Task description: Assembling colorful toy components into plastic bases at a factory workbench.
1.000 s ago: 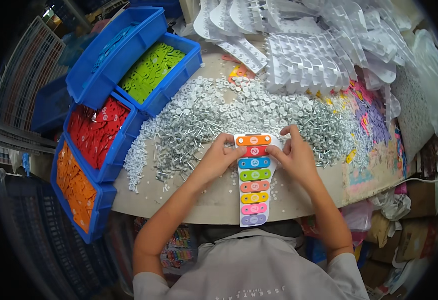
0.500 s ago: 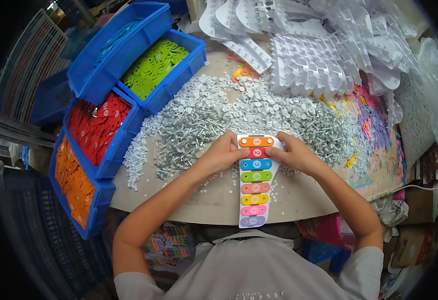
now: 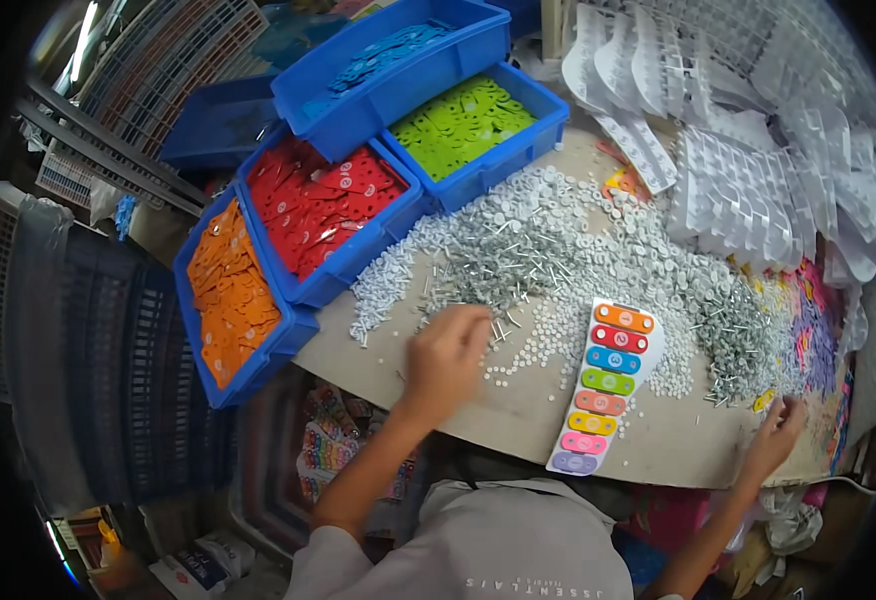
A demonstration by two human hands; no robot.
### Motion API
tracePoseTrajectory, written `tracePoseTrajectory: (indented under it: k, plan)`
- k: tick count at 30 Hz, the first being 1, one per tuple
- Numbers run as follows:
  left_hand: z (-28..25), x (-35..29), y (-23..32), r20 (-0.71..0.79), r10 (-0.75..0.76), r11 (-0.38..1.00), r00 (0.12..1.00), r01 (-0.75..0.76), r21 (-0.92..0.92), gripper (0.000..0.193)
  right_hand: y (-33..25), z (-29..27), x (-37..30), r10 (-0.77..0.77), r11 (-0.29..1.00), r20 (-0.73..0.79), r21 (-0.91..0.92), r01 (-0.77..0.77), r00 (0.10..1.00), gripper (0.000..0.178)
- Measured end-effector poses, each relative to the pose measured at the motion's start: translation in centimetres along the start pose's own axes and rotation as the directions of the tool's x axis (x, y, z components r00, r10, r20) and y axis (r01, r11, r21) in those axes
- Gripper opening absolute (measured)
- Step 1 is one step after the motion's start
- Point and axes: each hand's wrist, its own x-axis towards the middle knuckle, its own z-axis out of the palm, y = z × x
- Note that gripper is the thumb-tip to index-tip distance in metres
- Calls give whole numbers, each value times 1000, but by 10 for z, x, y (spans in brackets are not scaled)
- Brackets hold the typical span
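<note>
A toy xylophone (image 3: 608, 382), a white board with a row of coloured bars, lies untouched on the table between my hands. To its left, my left hand (image 3: 446, 362) is closed at the near edge of a heap of silvery pins (image 3: 503, 262); what its fingers hold, if anything, cannot be made out. Small white caps (image 3: 536, 340) are scattered between that hand and the xylophone. My right hand (image 3: 776, 437) is far to the right with its fingers curled in, beside a small yellow piece (image 3: 764, 400); whatever may be inside it is hidden.
Blue bins at the left hold orange bars (image 3: 230, 300), red bars (image 3: 323, 205), green bars (image 3: 468, 122) and blue bars (image 3: 383, 62). White xylophone boards (image 3: 738, 190) are stacked at the back right. Purple pieces (image 3: 816, 345) lie along the right side.
Both hands have let go of the xylophone and moved apart, left hand to the pins, right hand toward the table's right side. The red bar now shows white caps at its ends. The view has turned left.
</note>
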Motion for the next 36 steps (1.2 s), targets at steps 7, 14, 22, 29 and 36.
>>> tracePoseTrajectory:
  k: [7,14,22,29,36]
  plan:
    - [-62,10,-63,-147,63,916,987,1,400,4,106,14,-27,-51,992,22,-118,54,998,23]
    - [-51,14,-82,-110,128,800,986,-37,599,8,101,19,-24,-20,998,-4,-55,20,1000,14]
    - [-45,9,-67,-135,162,805,978,-52,591,5,98,15,-28,-106,979,-123,-185,82,987,16]
    - [-25,1,-4,106,-366,790,925,369,-489,6,13,27,-33,-110,993,-239,16,117,965,16]
    - [30,-4,22,638,-235,507,734,652,-564,16,-120,27,-54,-47,703,272,693,-162,961,4]
